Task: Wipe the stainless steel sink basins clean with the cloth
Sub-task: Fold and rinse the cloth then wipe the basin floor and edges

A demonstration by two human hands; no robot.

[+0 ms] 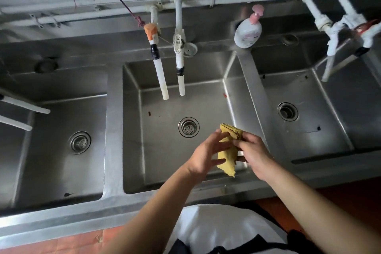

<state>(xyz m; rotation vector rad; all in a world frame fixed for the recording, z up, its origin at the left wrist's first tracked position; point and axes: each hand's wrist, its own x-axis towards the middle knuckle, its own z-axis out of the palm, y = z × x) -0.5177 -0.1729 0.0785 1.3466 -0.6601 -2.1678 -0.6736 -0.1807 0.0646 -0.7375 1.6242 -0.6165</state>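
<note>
A folded yellow cloth (226, 154) hangs in the air above the front right part of the middle sink basin (160, 150). My right hand (254, 154) grips it from the right side. My left hand (206, 155) holds it from the left with fingers spread along the fabric. The cloth's lower corner dangles toward the front rim. A left basin (51, 161) and a right basin (309, 136) flank the middle one, each with a round drain strainer. Small dark specks lie on the basin floors.
Two white hose spouts (171, 72) hang over the middle basin from wall pipes. A soap pump bottle (248, 31) with a pink top leans on the back ledge. More taps (340, 33) overhang the right basin, and white pipes (18, 107) jut in at left.
</note>
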